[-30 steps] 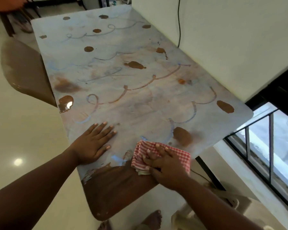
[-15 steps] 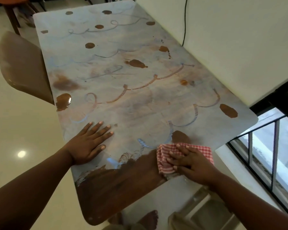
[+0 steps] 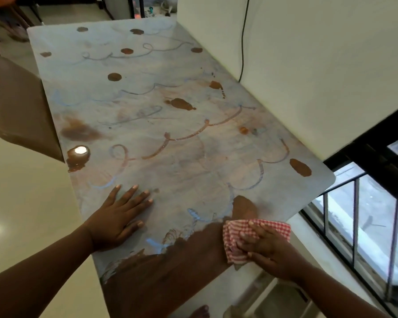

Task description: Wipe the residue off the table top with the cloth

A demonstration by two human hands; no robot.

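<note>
The right hand has slid the checked cloth, pressed under flat fingers, toward the table top edge, left hand spread flat on it.

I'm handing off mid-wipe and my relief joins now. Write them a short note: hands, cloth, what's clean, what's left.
Left hand: flat, palm down, fingers spread on the table, bracing near the left edge; holds nothing.
Right hand: pressing the cloth onto the table at the near right edge.
Done: the near strip shows bare dark wood, wiped clean.
Left: everything beyond it is filmed with pale residue, looped streaks and brown blobs, including the wet puddle at the left edge, a blob at the right corner and spots out to the far end.
</note>
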